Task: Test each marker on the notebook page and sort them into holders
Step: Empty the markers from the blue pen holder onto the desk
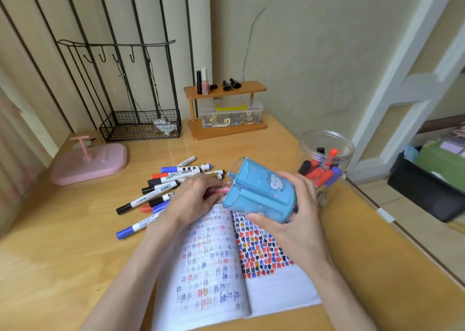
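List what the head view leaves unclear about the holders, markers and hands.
Head view only:
Inside of the blue holder: tipped, hidden by its own wall.
Whether the left hand grips a pink marker: blurred, partly behind the holder.
Base of the clear jar: behind the right hand.
Labels on the marker pile: too small.
Near edge of the notebook: cut off below.

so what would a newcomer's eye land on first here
The blue holder, tipped on its side in the right hand, above the open notebook at centre. The notebook's pages are packed with coloured test marks. Left of it a heap of markers lies partly under the left hand, and a clear jar holding more stands at the right.
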`<state>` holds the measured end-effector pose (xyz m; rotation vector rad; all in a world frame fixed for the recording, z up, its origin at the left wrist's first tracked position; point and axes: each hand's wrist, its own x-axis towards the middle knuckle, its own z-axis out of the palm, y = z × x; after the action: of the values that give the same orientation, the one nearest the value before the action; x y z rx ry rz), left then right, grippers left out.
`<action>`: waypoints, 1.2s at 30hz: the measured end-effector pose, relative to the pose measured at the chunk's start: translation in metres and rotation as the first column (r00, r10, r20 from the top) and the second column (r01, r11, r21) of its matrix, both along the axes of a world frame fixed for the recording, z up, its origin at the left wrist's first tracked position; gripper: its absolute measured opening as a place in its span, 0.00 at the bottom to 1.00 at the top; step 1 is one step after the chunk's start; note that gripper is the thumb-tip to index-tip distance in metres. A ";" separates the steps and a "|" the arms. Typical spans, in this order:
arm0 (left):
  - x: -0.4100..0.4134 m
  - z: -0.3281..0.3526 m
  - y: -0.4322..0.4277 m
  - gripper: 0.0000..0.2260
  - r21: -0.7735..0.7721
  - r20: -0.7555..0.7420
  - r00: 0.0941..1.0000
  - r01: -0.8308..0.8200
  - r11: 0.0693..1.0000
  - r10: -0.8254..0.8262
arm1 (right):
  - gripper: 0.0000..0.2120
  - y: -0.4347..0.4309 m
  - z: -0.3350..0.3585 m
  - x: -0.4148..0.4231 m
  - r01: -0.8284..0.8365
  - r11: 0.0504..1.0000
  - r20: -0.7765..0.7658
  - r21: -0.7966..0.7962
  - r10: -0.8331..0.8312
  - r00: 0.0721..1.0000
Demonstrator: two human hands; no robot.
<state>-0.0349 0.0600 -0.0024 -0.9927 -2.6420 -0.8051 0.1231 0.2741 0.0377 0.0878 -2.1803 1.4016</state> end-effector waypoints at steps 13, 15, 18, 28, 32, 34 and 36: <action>0.011 0.013 0.003 0.23 0.187 0.336 0.933 0.066 0.980 -0.127 | 0.22 0.007 -0.027 -0.004 -0.032 0.971 0.109 -0.239 0.059 0.992; 0.021 0.028 0.010 0.23 0.306 0.412 0.891 0.063 0.950 -0.192 | 0.23 0.008 -0.028 -0.001 -0.029 0.936 0.140 -0.351 0.084 0.987; 0.039 0.051 0.019 0.18 0.436 0.517 0.813 0.018 0.900 -0.267 | 0.24 0.004 -0.028 0.006 -0.025 0.816 0.229 -0.578 0.191 0.955; 0.049 0.035 0.039 0.52 0.421 0.497 0.799 0.120 0.899 -0.339 | 0.10 0.035 -0.039 0.008 0.241 0.960 0.277 -0.143 -0.195 0.941; 0.046 0.033 0.037 0.49 0.408 0.505 0.797 0.116 0.906 -0.330 | 0.46 0.059 -0.019 0.011 0.507 0.822 0.284 -0.260 -0.436 0.854; 0.045 0.030 0.038 0.51 0.421 0.525 0.775 0.122 0.899 -0.351 | 0.76 0.071 -0.007 0.001 0.463 0.830 0.379 -0.313 -0.338 0.862; 0.048 0.025 0.043 0.53 0.414 0.535 0.769 0.124 0.902 -0.352 | 0.71 0.069 -0.010 -0.010 0.340 0.921 0.323 -0.192 -0.267 0.908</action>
<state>0.0127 0.1031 0.0229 -1.1286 -2.6901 -1.8703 0.1136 0.3433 0.0278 -0.5641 -2.1062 1.5580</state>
